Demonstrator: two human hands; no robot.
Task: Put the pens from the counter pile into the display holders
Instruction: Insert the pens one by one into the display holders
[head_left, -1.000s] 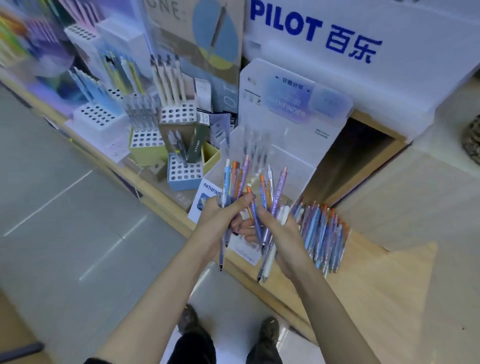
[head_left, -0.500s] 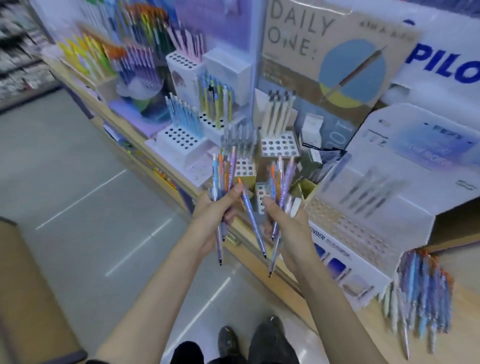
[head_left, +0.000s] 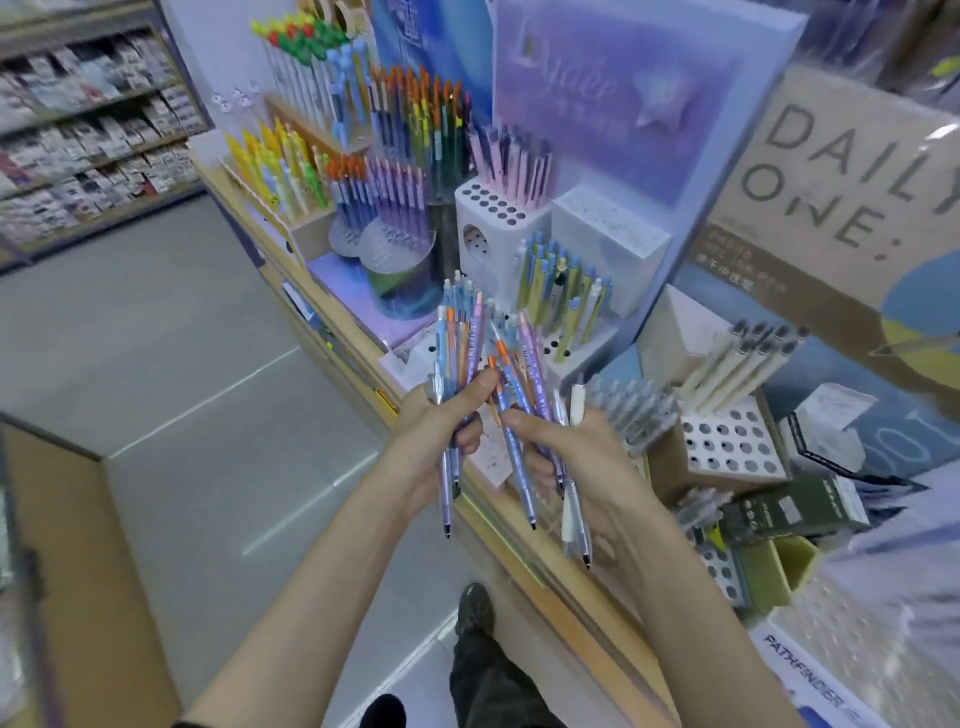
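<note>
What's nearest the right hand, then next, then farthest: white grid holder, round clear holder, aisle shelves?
1. White grid holder, just right of the right hand.
2. Round clear holder, up the counter, leftward.
3. Aisle shelves, far left.

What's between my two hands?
A slanted blue pen with an orange collar, tip down, crosses the gap between left hand and right hand; head view.

Pens (head_left: 524, 364): glossy printed plastic barrels. Tabletop (head_left: 597, 639) edge: pale wood, smooth. DAILY ONE board (head_left: 831, 218), upper right: matt brown cardboard. Floor (head_left: 208, 415): smooth grey tile, slight sheen.
</note>
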